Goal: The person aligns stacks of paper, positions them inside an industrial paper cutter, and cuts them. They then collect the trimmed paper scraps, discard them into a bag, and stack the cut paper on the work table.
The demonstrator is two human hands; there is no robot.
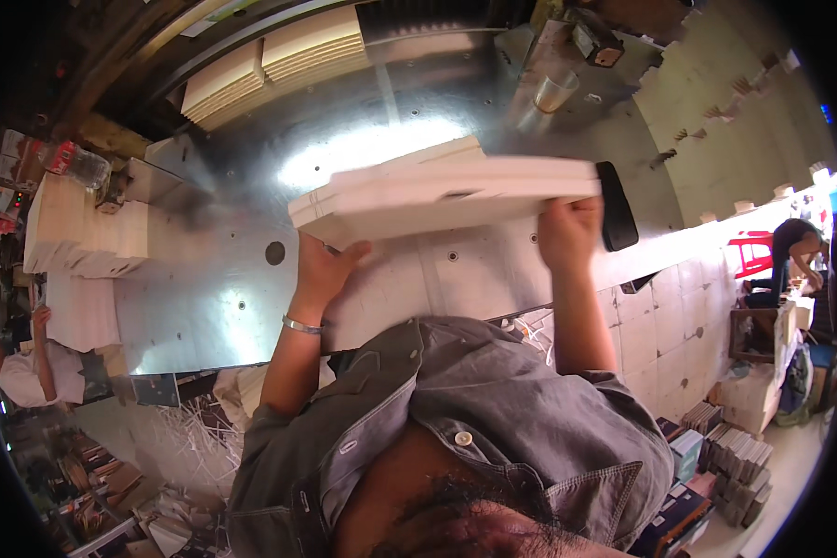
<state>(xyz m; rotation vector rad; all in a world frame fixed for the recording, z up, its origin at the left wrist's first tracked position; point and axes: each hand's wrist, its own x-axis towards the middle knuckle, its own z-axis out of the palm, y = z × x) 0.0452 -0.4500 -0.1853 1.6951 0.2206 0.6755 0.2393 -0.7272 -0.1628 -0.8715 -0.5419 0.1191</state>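
A thick white stack of paper sheets is held up tilted over a metal table, slightly blurred by motion. My right hand grips its right end, fingers folded around the lower edge. At the left end, my left hand, with a metal band on its wrist, holds the paper from below; its thumb sticks out and the other fingers are partly hidden. Another pale paper stack shows just behind the held one. Close to my right hand lies a flat black rounded thing.
The shiny metal table has small round holes. Paper stacks stand at its left, more at the back. A clear cup is at the back right. A plastic bottle lies left. Other people are at far left and far right.
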